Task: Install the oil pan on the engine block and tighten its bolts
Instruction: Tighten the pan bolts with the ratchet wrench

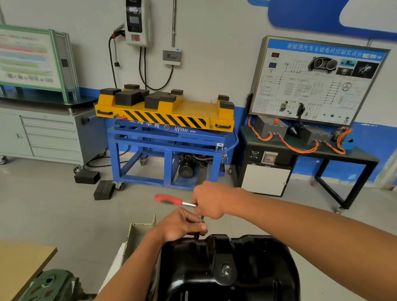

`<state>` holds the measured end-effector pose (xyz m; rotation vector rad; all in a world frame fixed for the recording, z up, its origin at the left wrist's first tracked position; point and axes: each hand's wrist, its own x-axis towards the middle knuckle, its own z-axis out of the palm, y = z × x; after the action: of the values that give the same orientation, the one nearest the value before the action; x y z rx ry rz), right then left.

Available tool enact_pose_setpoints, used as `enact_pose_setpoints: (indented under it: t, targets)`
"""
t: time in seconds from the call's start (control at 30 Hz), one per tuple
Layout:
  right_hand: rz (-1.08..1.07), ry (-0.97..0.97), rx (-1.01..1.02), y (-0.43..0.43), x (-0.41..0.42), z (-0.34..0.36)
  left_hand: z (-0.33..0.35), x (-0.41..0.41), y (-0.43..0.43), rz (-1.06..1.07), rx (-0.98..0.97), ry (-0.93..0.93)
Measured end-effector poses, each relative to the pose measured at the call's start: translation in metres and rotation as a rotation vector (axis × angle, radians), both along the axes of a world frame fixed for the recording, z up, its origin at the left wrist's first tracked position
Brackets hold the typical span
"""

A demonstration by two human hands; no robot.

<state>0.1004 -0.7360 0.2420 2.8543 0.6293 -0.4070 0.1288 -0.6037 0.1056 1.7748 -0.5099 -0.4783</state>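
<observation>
1. Oil pan (pixel 231 273): black, sump side up, bottom centre just below me; the block under it is hidden.
2. Right hand (pixel 209 200): wrapped round the ratchet's head end.
3. Left hand (pixel 184 225): fingers curled on the extension shaft (pixel 201 218) at the pan's far rim.
4. Ratchet (pixel 167 199): red handle pointing left.

Risk, as I judge it: if my left hand lets the shaft lean, the socket slips off or the bolt cross-threads.

training board (pixel 321 78) header: 新能源汽车永磁电机控制实训台 | blue lift frame (pixel 170 137): white lettering starting "HY", rest unclear
</observation>
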Motion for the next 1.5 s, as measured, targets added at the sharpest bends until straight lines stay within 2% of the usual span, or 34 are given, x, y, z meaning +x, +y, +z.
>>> enact_pose_setpoints:
  t: [0.13,0.23,0.33,0.43,0.67,0.93,1.0,1.07,1.17,1.27,1.37,1.5]
  targets:
    - [0.289,0.037,-0.048,-0.005,-0.001,0.008,-0.001,-0.004,0.003,0.033,-0.058,0.006]
    - [0.365,0.018,-0.089,-0.011,0.0,0.007,0.003,-0.005,0.0,0.051,-0.091,0.032]
    - [0.355,0.016,-0.076,-0.016,0.0,0.008,0.003,-0.005,-0.003,0.046,-0.095,0.039]
    - [0.274,0.016,-0.009,-0.016,0.002,0.01,0.003,-0.005,-0.001,0.011,-0.068,0.034]
    - [-0.079,-0.057,0.0,0.0,0.004,-0.004,0.003,-0.005,0.0,0.044,-0.025,0.038]
    - [-0.492,0.185,0.301,0.0,0.015,-0.007,0.005,-0.007,-0.001,0.06,-0.012,0.036]
    - [-0.522,0.2,0.325,0.0,0.016,-0.01,0.006,-0.007,-0.002,0.064,-0.012,0.032]
    - [-0.418,0.149,0.22,0.0,0.015,-0.007,0.007,-0.007,-0.002,0.05,0.01,0.012]
    - [-0.097,0.101,-0.003,-0.002,0.012,0.003,0.009,-0.005,-0.001,0.026,0.039,0.0]
    - [0.092,0.104,-0.044,-0.005,0.007,0.012,0.01,-0.006,0.002,0.004,0.079,0.001]
    - [0.231,0.095,-0.055,-0.009,0.004,0.016,0.008,-0.005,0.002,0.017,0.021,0.009]
    - [0.303,0.024,-0.129,-0.015,0.0,0.014,0.007,-0.006,0.0,0.037,-0.016,0.017]
